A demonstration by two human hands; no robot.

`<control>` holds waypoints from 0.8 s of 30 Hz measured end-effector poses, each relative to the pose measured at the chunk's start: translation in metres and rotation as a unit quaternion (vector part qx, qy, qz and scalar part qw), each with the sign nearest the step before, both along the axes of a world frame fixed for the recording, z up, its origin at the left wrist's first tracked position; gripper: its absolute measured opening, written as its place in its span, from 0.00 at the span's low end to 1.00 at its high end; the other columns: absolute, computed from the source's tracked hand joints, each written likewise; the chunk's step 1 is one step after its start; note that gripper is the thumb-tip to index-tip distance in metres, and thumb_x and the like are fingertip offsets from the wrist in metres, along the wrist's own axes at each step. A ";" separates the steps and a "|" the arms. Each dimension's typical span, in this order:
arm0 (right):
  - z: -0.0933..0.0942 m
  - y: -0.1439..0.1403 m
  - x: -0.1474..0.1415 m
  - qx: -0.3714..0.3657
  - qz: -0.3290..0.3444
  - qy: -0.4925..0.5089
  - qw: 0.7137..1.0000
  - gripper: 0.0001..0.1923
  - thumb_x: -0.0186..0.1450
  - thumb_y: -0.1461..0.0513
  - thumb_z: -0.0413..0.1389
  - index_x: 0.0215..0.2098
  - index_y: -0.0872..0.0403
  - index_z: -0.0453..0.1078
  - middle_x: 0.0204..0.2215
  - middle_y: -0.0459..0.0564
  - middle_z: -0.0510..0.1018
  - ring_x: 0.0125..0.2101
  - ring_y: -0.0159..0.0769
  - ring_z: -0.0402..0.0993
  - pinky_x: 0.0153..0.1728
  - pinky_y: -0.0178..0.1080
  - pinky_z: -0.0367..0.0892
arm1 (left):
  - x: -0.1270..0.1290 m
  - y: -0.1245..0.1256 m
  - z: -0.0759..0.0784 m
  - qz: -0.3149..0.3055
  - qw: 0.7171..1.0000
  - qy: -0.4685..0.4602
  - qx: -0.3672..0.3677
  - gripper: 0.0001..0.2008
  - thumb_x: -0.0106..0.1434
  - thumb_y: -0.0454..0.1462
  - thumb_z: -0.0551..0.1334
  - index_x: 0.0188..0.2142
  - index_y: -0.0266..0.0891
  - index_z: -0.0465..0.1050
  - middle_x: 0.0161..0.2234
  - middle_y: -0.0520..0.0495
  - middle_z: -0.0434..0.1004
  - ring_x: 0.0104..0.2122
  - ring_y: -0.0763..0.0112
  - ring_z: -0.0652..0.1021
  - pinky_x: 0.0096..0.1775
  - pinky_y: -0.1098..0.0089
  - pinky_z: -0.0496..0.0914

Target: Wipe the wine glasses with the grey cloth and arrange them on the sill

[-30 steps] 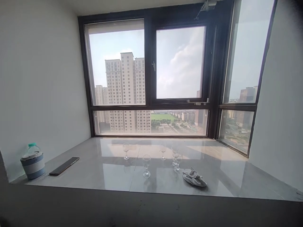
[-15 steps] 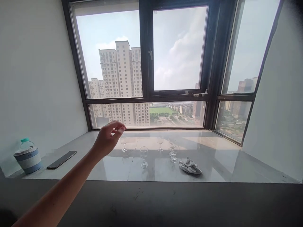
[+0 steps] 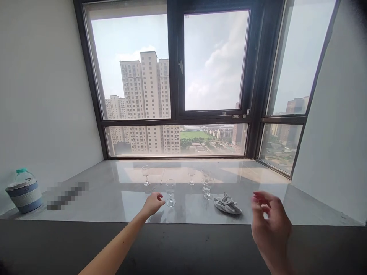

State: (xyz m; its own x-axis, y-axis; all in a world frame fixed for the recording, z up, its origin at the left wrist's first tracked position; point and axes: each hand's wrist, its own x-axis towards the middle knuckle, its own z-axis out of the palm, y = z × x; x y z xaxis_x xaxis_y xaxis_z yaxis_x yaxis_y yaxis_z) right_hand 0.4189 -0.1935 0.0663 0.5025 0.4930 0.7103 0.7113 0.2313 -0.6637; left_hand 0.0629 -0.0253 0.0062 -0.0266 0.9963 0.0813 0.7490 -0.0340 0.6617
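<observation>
Left hand [image 3: 153, 203] out over grey stone surface [image 3: 114, 198], fingers loosely open, tips just beside stem of nearest wine glass [image 3: 170, 192], not gripping. Right hand [image 3: 271, 225] raised near camera, blurred, fingers curled but parted, holding nothing. Crumpled grey cloth [image 3: 227, 205] lying on surface between the hands, right of the glass. Four more stemmed glasses [image 3: 146, 174] upright farther back, toward window [image 3: 172, 76]. Banded container with green-capped bottle [image 3: 24, 192] at far left by wall.
</observation>
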 end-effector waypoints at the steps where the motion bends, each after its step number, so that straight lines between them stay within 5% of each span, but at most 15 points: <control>1: -0.011 0.022 0.000 -0.047 0.004 -0.021 0.999 0.19 0.68 0.51 0.47 0.49 0.54 0.67 0.43 0.54 0.74 0.36 0.39 0.72 0.29 0.38 0.68 | 0.004 0.005 -0.007 0.005 1.000 0.000 -0.003 0.16 0.51 0.36 0.63 0.41 0.33 0.74 0.35 0.44 0.79 0.34 0.67 0.77 0.35 0.71 0.66; 3: -0.041 0.059 0.001 -0.171 0.003 -0.089 0.981 0.19 0.67 0.53 0.45 0.50 0.53 0.66 0.44 0.55 0.74 0.39 0.42 0.71 0.27 0.38 0.66 | 0.012 0.014 -0.018 0.012 1.000 0.001 -0.007 0.18 0.50 0.36 0.65 0.42 0.33 0.74 0.35 0.45 0.79 0.34 0.67 0.77 0.35 0.72 0.66; 5: -0.073 0.084 0.002 -0.248 -0.025 -0.161 0.955 0.21 0.67 0.55 0.45 0.54 0.54 0.65 0.49 0.57 0.72 0.48 0.46 0.67 0.38 0.40 0.66 | 0.021 0.022 -0.025 0.019 1.000 0.003 -0.009 0.19 0.50 0.37 0.66 0.42 0.33 0.73 0.35 0.46 0.79 0.34 0.67 0.77 0.35 0.72 0.65; 9: -0.116 0.102 0.003 -0.352 -0.046 -0.250 0.901 0.25 0.65 0.55 0.50 0.59 0.53 0.63 0.56 0.59 0.65 0.54 0.49 0.62 0.45 0.43 0.63 | 0.034 0.033 -0.035 0.033 0.999 0.000 -0.012 0.18 0.51 0.39 0.66 0.41 0.34 0.73 0.35 0.46 0.78 0.33 0.67 0.77 0.33 0.72 0.64; 15: -0.115 0.102 0.003 -0.357 -0.066 -0.273 0.891 0.29 0.66 0.50 0.49 0.62 0.53 0.60 0.46 0.60 0.69 0.47 0.49 0.65 0.40 0.42 0.63 | 0.039 0.038 -0.043 0.038 0.999 -0.016 -0.004 0.09 0.53 0.38 0.64 0.34 0.36 0.74 0.34 0.45 0.79 0.34 0.67 0.77 0.33 0.73 0.64; 19: -0.107 0.102 0.004 -0.352 -0.063 -0.271 0.894 0.22 0.64 0.47 0.52 0.49 0.51 0.70 0.43 0.58 0.68 0.46 0.49 0.63 0.39 0.42 0.62 | 0.040 0.036 -0.043 0.036 0.999 -0.015 0.011 0.03 0.54 0.35 0.63 0.29 0.38 0.74 0.30 0.48 0.79 0.31 0.70 0.77 0.31 0.74 0.62; 24: -0.113 0.103 0.005 -0.325 -0.054 -0.269 0.905 0.15 0.63 0.49 0.55 0.34 0.53 0.68 0.41 0.55 0.69 0.44 0.46 0.64 0.36 0.38 0.61 | 0.041 0.021 -0.042 0.024 0.999 0.016 0.035 0.04 0.55 0.37 0.62 0.27 0.38 0.74 0.26 0.50 0.77 0.28 0.71 0.75 0.30 0.74 0.60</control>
